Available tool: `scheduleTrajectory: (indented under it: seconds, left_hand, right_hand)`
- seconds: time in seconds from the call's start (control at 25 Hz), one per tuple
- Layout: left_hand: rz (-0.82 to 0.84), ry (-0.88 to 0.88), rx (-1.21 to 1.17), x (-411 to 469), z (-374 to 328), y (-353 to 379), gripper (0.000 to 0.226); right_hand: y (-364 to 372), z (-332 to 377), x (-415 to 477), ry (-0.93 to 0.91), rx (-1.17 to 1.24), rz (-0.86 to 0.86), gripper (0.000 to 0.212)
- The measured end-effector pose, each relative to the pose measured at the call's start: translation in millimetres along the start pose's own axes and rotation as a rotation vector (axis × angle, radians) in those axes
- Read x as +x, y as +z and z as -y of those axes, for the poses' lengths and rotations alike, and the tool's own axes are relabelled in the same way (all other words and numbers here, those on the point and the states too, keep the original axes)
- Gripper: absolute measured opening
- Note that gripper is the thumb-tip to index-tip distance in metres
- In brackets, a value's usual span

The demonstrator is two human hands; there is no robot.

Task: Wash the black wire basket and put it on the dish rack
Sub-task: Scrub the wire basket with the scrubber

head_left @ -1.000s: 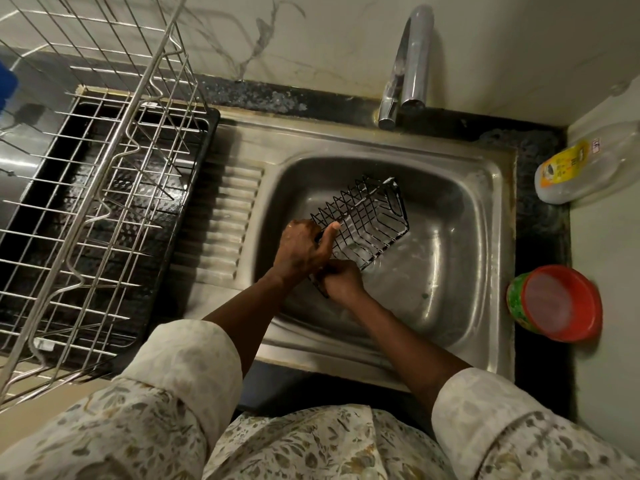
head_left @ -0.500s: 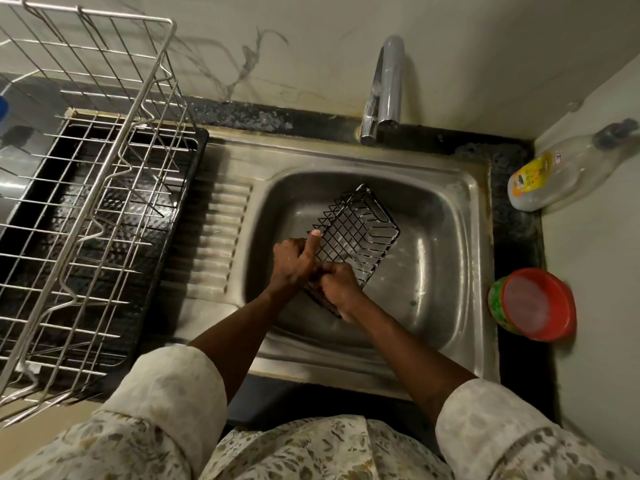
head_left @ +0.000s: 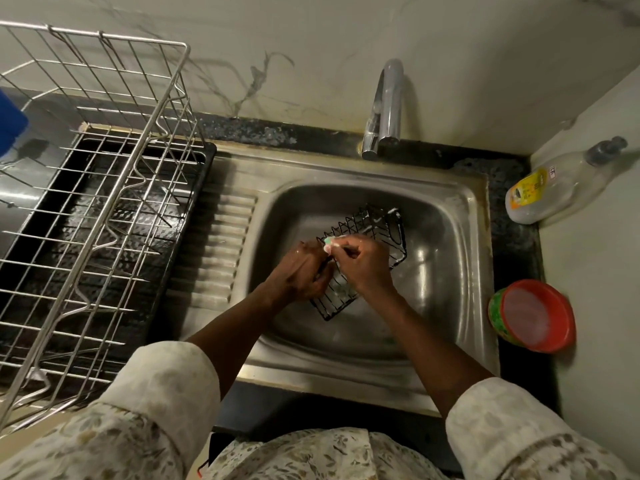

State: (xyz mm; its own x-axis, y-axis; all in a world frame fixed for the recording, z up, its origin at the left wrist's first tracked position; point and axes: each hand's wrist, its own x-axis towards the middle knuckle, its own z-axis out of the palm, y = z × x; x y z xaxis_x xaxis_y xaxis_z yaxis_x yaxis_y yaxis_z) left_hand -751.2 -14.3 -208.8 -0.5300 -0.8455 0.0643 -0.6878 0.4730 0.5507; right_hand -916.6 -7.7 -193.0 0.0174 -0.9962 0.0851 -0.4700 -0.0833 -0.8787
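The black wire basket (head_left: 381, 230) lies tilted in the steel sink (head_left: 446, 271), with white suds on its far rim. My left hand (head_left: 301, 271) grips its near left side. My right hand (head_left: 363, 265) is curled over the basket's middle and pinches a small pale green scrubber (head_left: 328, 241) against the wires. The basket's near part is hidden under both hands. The steel wire dish rack (head_left: 104, 188) stands on a black drip tray (head_left: 204, 161) to the left of the sink.
A chrome tap (head_left: 386, 109) rises behind the sink; no water stream shows. A clear dish soap bottle (head_left: 550, 188) lies at the right corner. A red and green tub (head_left: 533, 317) sits on the right counter. A ribbed drainboard (head_left: 221, 244) separates sink and rack.
My right hand has moved up from the basket's near corner onto its middle, with the scrubber now showing. The basket has shifted slightly under my hands. The view has tilted.
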Motion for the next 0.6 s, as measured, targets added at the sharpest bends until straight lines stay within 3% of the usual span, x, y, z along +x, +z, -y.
scheduleTrajectory:
  seconds: [0.08, 0.2, 0.36, 0.52, 0.6]
  left_hand:
    - [0.026, 0.075, 0.199, -5, 2, 7, 0.012]
    - [0.043, 0.144, 0.326, -8, 9, 15, 0.027]
    - [0.042, 0.15, 0.323, -4, 10, 16, 0.039]
    - [0.017, 0.136, 0.246, -3, 7, 21, 0.037]
    - [0.021, 0.129, 0.205, -2, 6, 19, 0.035]
  right_hand:
    - [-6, -7, -2, -0.13, -0.195, -0.001, 0.006]
    - [-28, -28, -3, -0.083, -0.353, -0.064, 0.009]
    - [-34, -45, -14, -0.068, -0.427, -0.142, 0.029]
    - [-2, -39, -34, -0.231, -0.478, 0.086, 0.031]
    - [-14, -47, -26, -0.123, -0.477, 0.012, 0.029]
